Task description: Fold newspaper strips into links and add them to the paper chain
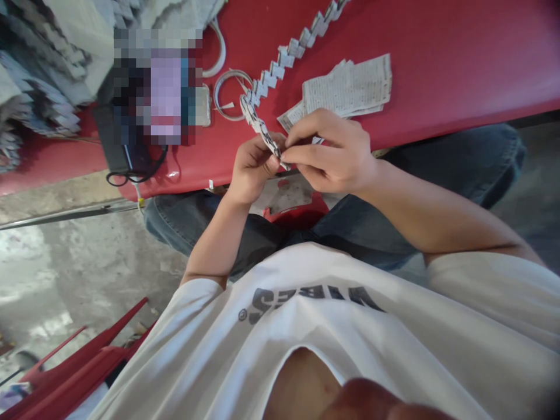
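Note:
A long chain of folded newspaper links [280, 58] runs from the top of the red table [437, 70] down to my hands. My left hand [251, 169] is closed round the near end of the chain at the table's front edge. My right hand [335, 154] pinches the same end from the right, thumb and fingers pressed together on the paper. Just behind my right hand lies a small stack of cut newspaper strips [350, 90].
Coils of paper band [230, 93] lie left of the chain, beside a blurred-out device with a black cable [135, 172]. Piles of woven paper work [39, 87] fill the upper left. Red plastic furniture [87, 361] stands on the concrete floor at lower left.

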Tool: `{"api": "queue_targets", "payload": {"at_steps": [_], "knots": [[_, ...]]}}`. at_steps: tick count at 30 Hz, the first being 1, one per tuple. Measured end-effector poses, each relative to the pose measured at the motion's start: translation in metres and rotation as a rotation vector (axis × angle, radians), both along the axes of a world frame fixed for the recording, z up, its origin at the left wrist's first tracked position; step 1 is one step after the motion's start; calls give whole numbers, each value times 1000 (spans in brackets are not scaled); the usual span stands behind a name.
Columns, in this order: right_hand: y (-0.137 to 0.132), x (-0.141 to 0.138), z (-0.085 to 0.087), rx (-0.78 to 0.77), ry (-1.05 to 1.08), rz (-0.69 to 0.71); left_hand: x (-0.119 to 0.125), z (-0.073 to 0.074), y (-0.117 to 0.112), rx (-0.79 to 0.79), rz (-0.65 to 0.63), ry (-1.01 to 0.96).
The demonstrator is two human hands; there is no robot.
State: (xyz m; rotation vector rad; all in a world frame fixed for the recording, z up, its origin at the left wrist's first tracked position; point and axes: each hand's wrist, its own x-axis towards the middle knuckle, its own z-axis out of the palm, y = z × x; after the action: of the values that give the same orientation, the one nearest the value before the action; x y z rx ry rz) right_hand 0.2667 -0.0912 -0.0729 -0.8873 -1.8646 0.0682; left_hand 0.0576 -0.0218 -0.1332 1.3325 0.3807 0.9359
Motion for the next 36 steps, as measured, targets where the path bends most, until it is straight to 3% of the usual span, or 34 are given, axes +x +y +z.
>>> {"api": "queue_targets", "payload": {"at_steps": [6,12,16,21,26,30,33,36], "knots": [[2,-6,-2,20,66,10,5,5,-5,-128,-48,25],[0,-4,3,-222,54,20,8,16,-9,-186,-32,-19],[-1,-5,1,-166,73,-20,8,14,-8,-177,-27,31],[-1,-5,-1,-350,56,-49,10,15,-10,-204,-11,40],[-4,-5,-3,-235,22,-73,11,21,-15,-246,-23,27],[-6,-4,1,-318,-34,-72,11,28,-18,-291,-22,46],[-4,-4,3,-337,30,-39,12,30,-19,-320,-22,23],[-5,-4,5,-471,124,-12,12,28,-20,-305,-35,20]]}}
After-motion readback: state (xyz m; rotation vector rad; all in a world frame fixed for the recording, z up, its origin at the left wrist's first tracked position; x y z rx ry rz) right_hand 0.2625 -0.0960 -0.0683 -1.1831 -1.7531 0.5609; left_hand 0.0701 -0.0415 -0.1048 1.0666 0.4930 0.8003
